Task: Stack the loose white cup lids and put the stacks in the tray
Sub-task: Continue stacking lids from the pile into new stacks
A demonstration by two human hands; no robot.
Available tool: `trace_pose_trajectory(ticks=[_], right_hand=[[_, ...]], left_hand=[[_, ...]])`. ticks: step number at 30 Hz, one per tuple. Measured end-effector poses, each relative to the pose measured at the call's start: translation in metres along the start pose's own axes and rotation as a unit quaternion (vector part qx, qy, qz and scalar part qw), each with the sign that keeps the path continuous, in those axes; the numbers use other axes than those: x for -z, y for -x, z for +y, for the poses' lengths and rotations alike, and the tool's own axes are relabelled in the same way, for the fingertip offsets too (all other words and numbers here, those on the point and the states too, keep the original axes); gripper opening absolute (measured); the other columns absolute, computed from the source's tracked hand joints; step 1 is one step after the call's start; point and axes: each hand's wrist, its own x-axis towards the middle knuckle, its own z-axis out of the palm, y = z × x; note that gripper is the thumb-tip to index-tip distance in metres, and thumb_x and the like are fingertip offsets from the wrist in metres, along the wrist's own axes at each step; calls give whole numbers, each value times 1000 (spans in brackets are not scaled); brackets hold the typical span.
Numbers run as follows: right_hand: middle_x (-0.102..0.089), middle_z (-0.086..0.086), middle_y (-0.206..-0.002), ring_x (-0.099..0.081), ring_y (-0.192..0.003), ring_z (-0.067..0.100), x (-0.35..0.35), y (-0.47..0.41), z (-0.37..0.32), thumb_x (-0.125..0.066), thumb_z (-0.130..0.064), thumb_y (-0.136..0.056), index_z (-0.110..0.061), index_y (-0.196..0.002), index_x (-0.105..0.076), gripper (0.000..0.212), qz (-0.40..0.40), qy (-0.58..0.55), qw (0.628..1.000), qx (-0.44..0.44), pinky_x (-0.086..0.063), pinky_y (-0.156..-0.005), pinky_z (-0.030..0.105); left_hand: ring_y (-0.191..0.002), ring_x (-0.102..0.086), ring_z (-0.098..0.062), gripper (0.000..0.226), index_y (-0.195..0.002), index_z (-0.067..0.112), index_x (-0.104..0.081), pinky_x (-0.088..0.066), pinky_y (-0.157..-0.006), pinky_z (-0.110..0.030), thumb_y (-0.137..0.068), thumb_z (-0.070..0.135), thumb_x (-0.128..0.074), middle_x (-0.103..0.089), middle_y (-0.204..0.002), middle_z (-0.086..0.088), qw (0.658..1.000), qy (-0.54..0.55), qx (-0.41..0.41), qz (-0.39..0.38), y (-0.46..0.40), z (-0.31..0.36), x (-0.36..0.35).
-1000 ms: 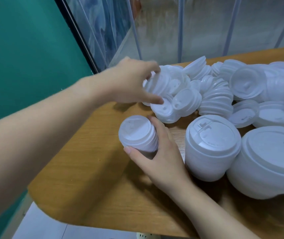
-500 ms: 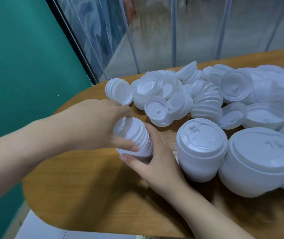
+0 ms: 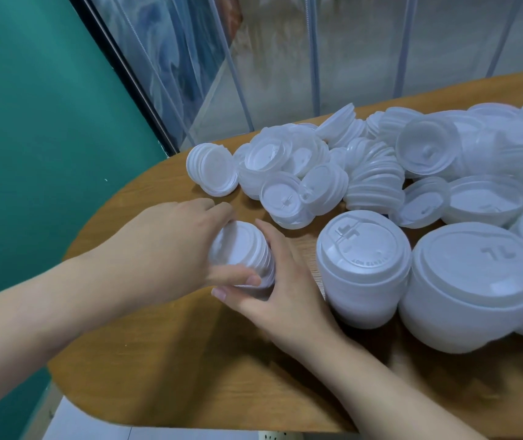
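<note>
A small stack of white cup lids (image 3: 244, 252) stands on the wooden table (image 3: 165, 369) near its left end. My left hand (image 3: 171, 249) grips the stack from the left and top, thumb across its front. My right hand (image 3: 282, 290) cups it from the right and below, fingers curled round its base. A heap of loose white lids (image 3: 333, 173) lies behind the hands, spreading to the right. No tray is in view.
Two taller lid stacks stand to the right, one (image 3: 363, 268) beside my right hand and a wider one (image 3: 473, 290) further right. A short tilted stack (image 3: 212, 169) lies at the heap's left edge. A teal wall (image 3: 31, 122) borders the table's left end.
My left hand came back from the heap with lids and set them on the stack that my right hand holds. It now grips the stack's top.
</note>
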Motion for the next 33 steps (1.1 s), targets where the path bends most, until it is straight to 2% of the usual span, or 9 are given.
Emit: trace_pose_trajectory(ticks=[5,8,11,14,17,23,27,30,33], right_hand=[[-40,-28,-147,-34,-138,-13,2,1,-3,-88,-54,-74,-52,-153,-30,98,-5,0,1000,11,-31,-111,14],[-41,-24,-151,-34,-141,-9,1,1,-2,-84,-55,-76,-47,-156,-31,96,0,5,1000,21,-32,-118,24],[-44,-24,-149,-38,-142,-1,0,1,-1,-79,-63,-75,-47,-155,-32,94,1,1,1000,18,-36,-119,35],[-39,-32,-146,-35,-141,-6,-2,1,-1,-72,-75,-70,-51,-153,-25,98,0,13,1000,14,-33,-120,35],[-27,-46,-138,-26,-133,-21,-3,0,2,-71,-80,-64,-56,-150,-19,103,1,30,999,13,-25,-118,22],[-24,-44,-143,-22,-139,-18,-6,-1,1,-71,-82,-56,-50,-156,-20,117,1,14,1000,10,-21,-121,22],[-32,-30,-144,-28,-136,-12,-5,-3,1,-87,-66,-63,-45,-156,-23,115,5,21,1000,11,-19,-118,18],[-34,-27,-144,-28,-135,-10,-6,-3,3,-89,-59,-67,-42,-157,-24,112,-1,39,999,17,-19,-117,17],[-36,-26,-143,-31,-137,-6,-9,-4,8,-81,-64,-68,-42,-157,-24,108,-4,52,998,26,-26,-120,28]], left_hand=[[-92,-58,-10,103,-125,40,-49,-52,-81,-36,-51,106,-25,-57,-103,17,1000,15,-4,-26,2,0,9],[-91,-59,-7,93,-121,45,-50,-52,-81,-35,-58,107,-22,-59,-100,19,998,32,-5,-50,0,-2,24],[-93,-57,-4,77,-112,40,-58,-50,-82,-35,-79,95,-14,-57,-107,17,996,81,-5,-48,-14,-5,39],[-101,-58,-6,66,-114,36,-62,-47,-87,-36,-84,84,-28,-51,-114,16,992,127,-4,-19,-42,-13,51],[-120,-56,-14,62,-135,35,-53,-46,-101,-40,-90,77,-44,-47,-134,11,993,115,-8,-13,-81,-20,54],[-139,-44,-19,96,-157,34,-26,-40,-112,-40,-80,66,-75,-32,-159,8,996,88,-30,-13,-139,-23,47],[-142,-41,-18,116,-158,42,-18,-38,-116,-44,-67,69,-84,-31,-161,12,994,87,-41,-49,-167,-25,32],[-138,-45,-21,113,-154,45,-20,-42,-114,-46,-66,67,-87,-35,-158,12,994,91,-41,-55,-183,-24,23],[-127,-51,-21,102,-148,44,-26,-49,-106,-47,-69,60,-88,-41,-151,13,994,84,-53,-44,-192,-22,21]])
